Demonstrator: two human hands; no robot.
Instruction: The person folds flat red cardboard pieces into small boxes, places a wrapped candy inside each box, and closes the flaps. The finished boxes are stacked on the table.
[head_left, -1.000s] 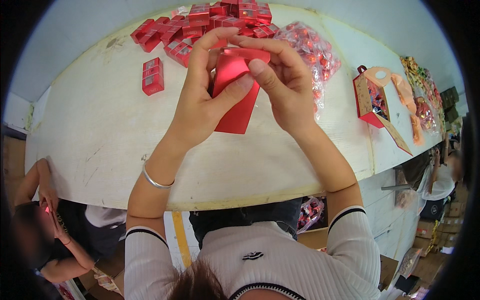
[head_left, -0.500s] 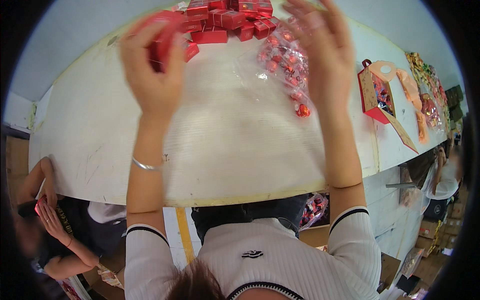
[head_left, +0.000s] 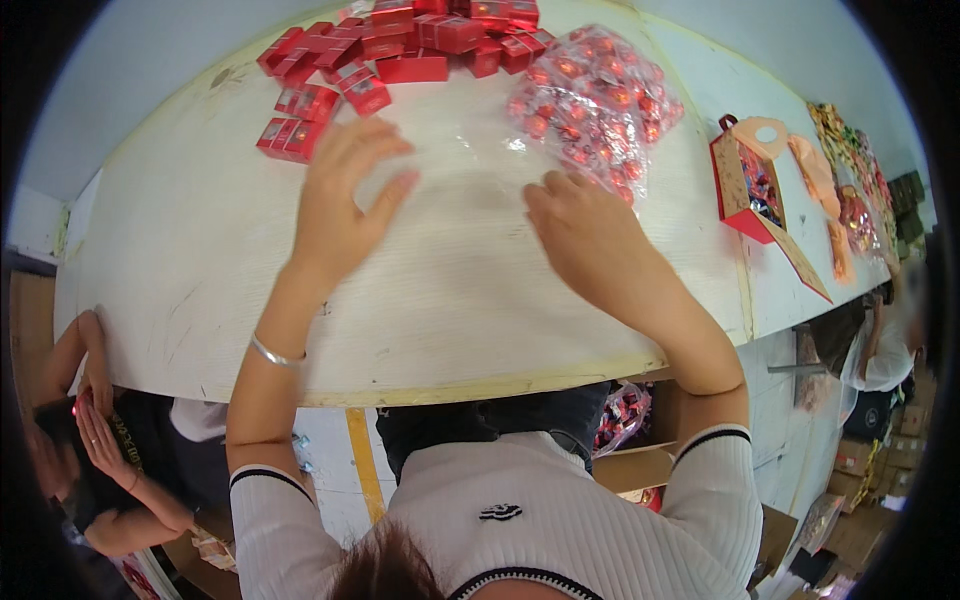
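Observation:
My left hand (head_left: 350, 200) hovers over the white table with its thumb and fingers apart and nothing between them. It is just below a small red box (head_left: 290, 140), one of several glossy red boxes (head_left: 413, 70) piled loosely at the far side. My right hand (head_left: 590, 238) has its fingers curled together at the near edge of a clear plastic bag (head_left: 600, 105) full of red wrapped candies. Whatever those fingers hold, if anything, is hidden under the knuckles.
On the right stands an open carton (head_left: 748, 185) with wrapped sweets inside. Peach-coloured pieces (head_left: 815, 175) and more bagged goods lie beyond it. A co-worker's hands (head_left: 98, 430) show at the lower left. Beneath the table edge sits a cardboard box (head_left: 635, 470) with a bag of sweets.
My left hand has let go of a red box, now on the table by the pile, and moved nearer. My right hand has dropped down and inward, its fingers now curled by the bag.

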